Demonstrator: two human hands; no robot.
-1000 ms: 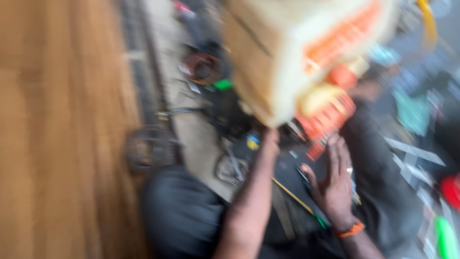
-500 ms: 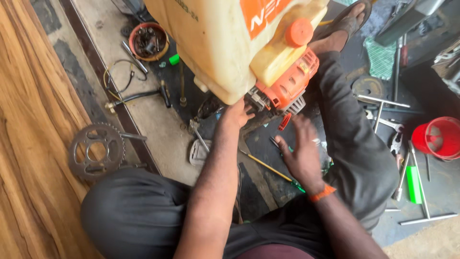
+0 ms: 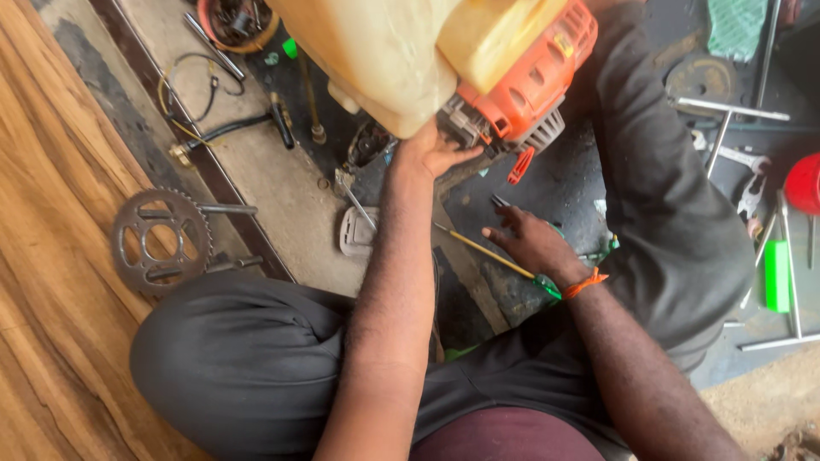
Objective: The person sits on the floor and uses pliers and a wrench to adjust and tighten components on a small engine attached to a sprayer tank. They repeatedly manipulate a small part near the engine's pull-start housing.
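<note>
Sprayer engine (image 3: 525, 90), likely heavy and rigid under its tank (image 3: 384, 51), is braced by left hand (image 3: 431, 154); right hand (image 3: 534, 243) hovers spread, empty.

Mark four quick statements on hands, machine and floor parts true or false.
1. The left hand holds up the underside of the orange and cream machine. True.
2. The right hand grips a hammer. False: it hovers open over the dark floor beside a yellow-shafted screwdriver.
3. A toothed sprocket lies left of the knee. True.
4. The right wrist is bare. False: it wears an orange band.
</note>
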